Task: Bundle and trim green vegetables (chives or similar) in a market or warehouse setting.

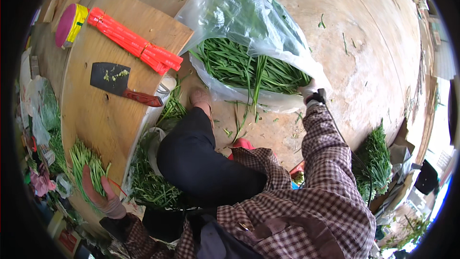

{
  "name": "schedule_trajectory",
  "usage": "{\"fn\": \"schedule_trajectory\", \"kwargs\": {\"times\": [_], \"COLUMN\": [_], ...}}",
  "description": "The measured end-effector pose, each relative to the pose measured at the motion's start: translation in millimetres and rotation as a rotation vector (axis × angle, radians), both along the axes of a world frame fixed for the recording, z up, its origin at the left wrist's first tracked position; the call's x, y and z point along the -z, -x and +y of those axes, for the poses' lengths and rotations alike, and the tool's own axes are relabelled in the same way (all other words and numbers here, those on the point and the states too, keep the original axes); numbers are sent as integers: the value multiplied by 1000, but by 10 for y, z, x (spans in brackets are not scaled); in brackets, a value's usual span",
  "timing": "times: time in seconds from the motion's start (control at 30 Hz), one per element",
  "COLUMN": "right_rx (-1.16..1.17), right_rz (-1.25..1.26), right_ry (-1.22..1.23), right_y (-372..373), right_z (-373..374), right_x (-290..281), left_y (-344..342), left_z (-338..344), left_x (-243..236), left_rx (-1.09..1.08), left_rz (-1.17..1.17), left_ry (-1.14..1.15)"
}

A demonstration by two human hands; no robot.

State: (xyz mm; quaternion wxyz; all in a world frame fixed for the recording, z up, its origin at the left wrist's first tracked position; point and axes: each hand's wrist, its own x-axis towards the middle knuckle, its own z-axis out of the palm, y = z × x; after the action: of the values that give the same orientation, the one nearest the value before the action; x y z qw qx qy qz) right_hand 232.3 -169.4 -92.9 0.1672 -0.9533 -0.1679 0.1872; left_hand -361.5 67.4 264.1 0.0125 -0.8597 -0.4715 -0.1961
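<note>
My left hand [104, 196] is at the lower left, thumb and fingers spread. It rests against a bundle of thin green stems [88, 163] on the wooden board. My right hand [310, 89], in a pale glove, reaches out to the mouth of a big clear plastic bag [282, 29]. Its fingers are closed at the bag's edge, partly hidden by plastic and leaves. Long flat green leaves, like garlic chives [230, 62], fill the bag, and a few hang over its near rim.
On the board [81, 110] lie a cleaver [111, 77] with chopped bits on its blade and a bundle of red strips [134, 41]. A yellow and pink roll [72, 25] stands at its far left. More greens [371, 163] are heaped on the right. Loose leaves dot the floor [354, 76].
</note>
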Motion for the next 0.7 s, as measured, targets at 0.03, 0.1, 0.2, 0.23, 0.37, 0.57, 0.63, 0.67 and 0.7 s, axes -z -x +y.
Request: {"fn": "schedule_trajectory", "kwargs": {"times": [0.03,0.1,0.2,0.23,0.37,0.57,0.63,0.67,0.7], "right_rx": [39,120,47,120,1,73,-74,-166,-97], "right_rz": [88,310,370,477,-27,-63,-27,-29,-10], "right_ry": [-183,-170,-66,-33,62,169,26,142,158], "right_y": [-56,-210,-228,-202,140,202,49,-94,-164], "right_z": [-20,-74,-86,-65,40,131,78,51,83], "right_x": [-22,-148,-283,-299,-159,-137,-325,-472,-557], "left_y": [55,155,306,349,497,140,-210,-422,-648], "left_z": [3,-27,-49,-66,-125,-201,-187,-199,-138], "left_x": [14,55,140,168,220,-38,-161,-214,-250], "left_rx": [-38,-42,-132,-139,-67,-103,-3,-1,-18], "left_rz": [13,-62,-52,-54,-81,-121,-138,-125,-121], "left_ry": [-3,24,56,54,37,69,191,221,230]}}
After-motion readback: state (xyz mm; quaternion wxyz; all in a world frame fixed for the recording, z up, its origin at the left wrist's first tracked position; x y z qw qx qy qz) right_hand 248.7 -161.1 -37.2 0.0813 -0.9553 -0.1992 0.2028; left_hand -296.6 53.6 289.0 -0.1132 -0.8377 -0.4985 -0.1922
